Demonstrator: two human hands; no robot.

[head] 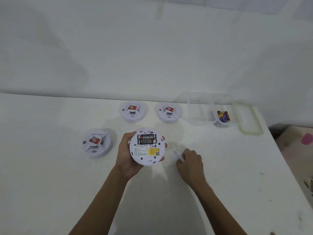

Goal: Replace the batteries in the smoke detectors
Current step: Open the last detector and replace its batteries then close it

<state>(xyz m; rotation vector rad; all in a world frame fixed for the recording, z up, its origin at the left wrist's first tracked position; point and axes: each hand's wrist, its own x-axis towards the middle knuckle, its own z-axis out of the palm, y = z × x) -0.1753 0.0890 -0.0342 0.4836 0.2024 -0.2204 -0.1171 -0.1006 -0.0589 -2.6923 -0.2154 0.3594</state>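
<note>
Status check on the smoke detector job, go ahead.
Left hand holds detector bottom-up, batteries exposed. Right hand holds small clear piece, probably the cover. Nothing in the way.

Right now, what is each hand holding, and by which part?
The left hand cups the upturned smoke detector by its rim. The right hand fingers pinch a small white piece at the table; which part, I cannot tell.
</note>
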